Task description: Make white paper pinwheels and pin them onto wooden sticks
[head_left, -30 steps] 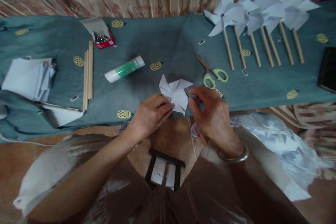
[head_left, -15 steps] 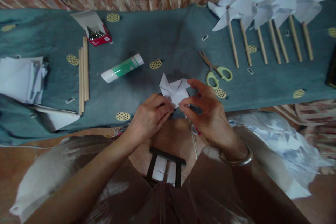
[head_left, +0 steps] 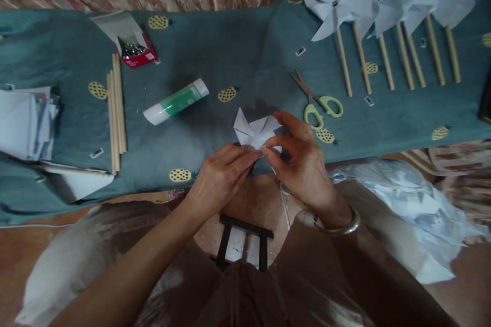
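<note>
A white paper pinwheel, its corners partly folded in, is between my hands at the table's near edge. My left hand grips its lower edge, fingers pressed together. From the right, my right hand pinches the paper with thumb and index finger near the left fingertips, another finger resting on its upper right corner. What lies under the fingertips is hidden. Closest to my right hand are the green-handled scissors, lying with their blades apart. A green and white glue stick lies up and left of the paper.
Several finished pinwheels on wooden sticks lie at the back right. An open red box of metal pins, wooden sticks and a paper stack are on the left. A plastic bag hangs low right.
My fingertips have drawn closer together at the paper's lower edge, and my right index finger has shifted inward. The view has moved slightly.
</note>
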### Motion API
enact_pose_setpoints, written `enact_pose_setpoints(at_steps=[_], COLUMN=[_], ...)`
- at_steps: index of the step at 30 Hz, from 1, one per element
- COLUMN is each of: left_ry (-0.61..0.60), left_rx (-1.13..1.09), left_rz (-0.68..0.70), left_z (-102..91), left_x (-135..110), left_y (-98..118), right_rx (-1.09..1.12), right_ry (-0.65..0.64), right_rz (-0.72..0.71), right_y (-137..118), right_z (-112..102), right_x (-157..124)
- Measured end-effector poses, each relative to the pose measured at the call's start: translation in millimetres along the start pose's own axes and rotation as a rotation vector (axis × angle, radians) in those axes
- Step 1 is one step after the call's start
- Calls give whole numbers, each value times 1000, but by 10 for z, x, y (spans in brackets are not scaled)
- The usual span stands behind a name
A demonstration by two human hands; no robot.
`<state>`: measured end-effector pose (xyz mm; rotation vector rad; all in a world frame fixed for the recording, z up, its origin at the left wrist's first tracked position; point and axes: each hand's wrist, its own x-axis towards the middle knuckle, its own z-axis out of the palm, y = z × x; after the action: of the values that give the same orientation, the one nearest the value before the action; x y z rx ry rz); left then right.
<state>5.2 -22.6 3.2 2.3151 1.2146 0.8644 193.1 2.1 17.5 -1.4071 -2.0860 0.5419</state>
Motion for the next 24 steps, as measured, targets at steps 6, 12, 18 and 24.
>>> enact_pose_setpoints(at_steps=[6, 12, 18, 24], left_ry=[-12, 3, -1, 0], left_rx=[12, 11, 22, 18], left_rz=[-24, -22, -12, -33], left_z=[8, 21, 16, 14], left_x=[-4, 7, 19, 18], left_y=[-8, -14, -9, -7], right_rx=[-16, -21, 29, 7], right_ry=[8, 21, 38, 57], right_rz=[19, 39, 41, 17], right_y=[-7, -7, 21, 21], right_z=[11, -30, -34, -24], right_x=[0, 5, 2, 5])
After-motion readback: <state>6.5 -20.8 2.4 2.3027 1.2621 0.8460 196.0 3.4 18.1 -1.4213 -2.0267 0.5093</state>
